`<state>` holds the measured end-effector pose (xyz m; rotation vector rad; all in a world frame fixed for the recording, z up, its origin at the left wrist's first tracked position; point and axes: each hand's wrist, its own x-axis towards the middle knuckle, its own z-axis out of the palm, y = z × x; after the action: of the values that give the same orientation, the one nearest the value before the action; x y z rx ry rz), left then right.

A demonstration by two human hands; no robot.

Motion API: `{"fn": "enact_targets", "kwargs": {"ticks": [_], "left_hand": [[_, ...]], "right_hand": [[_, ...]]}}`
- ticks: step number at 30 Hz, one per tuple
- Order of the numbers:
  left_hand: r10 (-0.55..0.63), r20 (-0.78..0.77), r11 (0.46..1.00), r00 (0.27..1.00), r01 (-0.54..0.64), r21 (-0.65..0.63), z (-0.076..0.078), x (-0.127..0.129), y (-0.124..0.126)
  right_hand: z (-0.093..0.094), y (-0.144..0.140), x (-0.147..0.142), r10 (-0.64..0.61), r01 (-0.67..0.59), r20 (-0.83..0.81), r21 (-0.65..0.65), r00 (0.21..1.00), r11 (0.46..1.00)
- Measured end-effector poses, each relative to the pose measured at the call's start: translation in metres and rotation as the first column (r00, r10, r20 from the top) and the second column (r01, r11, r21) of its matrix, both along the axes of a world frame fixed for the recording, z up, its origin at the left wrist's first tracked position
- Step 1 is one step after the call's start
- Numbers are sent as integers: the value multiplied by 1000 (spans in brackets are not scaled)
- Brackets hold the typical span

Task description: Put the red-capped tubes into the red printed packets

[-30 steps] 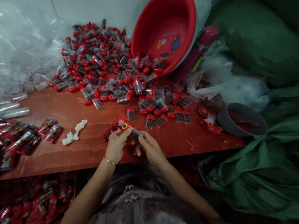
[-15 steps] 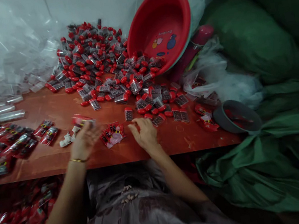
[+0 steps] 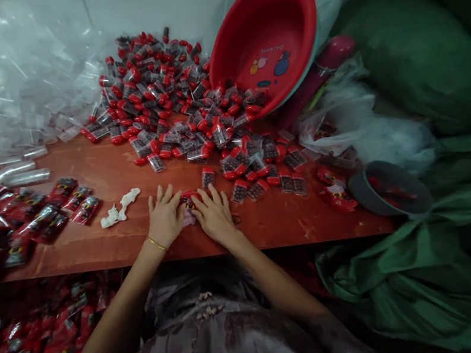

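Observation:
Both my hands are at the front of the red-brown table (image 3: 106, 240), on either side of a few small red printed packets (image 3: 187, 201). My left hand (image 3: 165, 218) has its fingers spread, with the thumb side close to the packets. My right hand (image 3: 215, 215) lies with fingers stretched out, its thumb and index finger at the packets' right edge. The fingers partly cover them, so whether they touch is hard to tell. Just beyond my right hand stands a small clear tube with a red cap and dark pellets (image 3: 207, 177).
Many red-capped tubes (image 3: 158, 93) are heaped at the back, against a tilted red basin (image 3: 283, 30). Filled red packets (image 3: 21, 218) pile up at left, near crumpled white paper (image 3: 121, 209). A grey bowl (image 3: 357, 189) and green sacks (image 3: 411, 255) are at right.
My left hand, which held a red packet, has let it go and moved right to the small packets. One more filled packet lies at the left pile. My right hand's fingers have spread.

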<state>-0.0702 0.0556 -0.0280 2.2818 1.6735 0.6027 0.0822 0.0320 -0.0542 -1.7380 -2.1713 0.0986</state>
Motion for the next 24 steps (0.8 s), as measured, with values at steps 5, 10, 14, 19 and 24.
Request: {"fn": "enact_targets", "kwargs": {"ticks": [5,10,14,19,24], "left_hand": [[-46,-105,999,993,42,-34,-8,-7,-5],[77,94,995,993,-83,56,3,-2,-8],[31,323,995,946,0,-97,13,13,-6],[289,662,950,691,-124,-285,11,28,-3],[397,861,913,320,-36,-407,12,44,-11]], "right_hand": [[-5,0,8,13,-11,-54,39,998,999],[-1,-8,15,-29,35,-46,149,999,988],[5,-10,17,-3,16,-58,236,998,972],[15,-11,14,-108,204,-464,161,879,966],[22,-12,9,-161,82,-780,-139,604,987]]}}
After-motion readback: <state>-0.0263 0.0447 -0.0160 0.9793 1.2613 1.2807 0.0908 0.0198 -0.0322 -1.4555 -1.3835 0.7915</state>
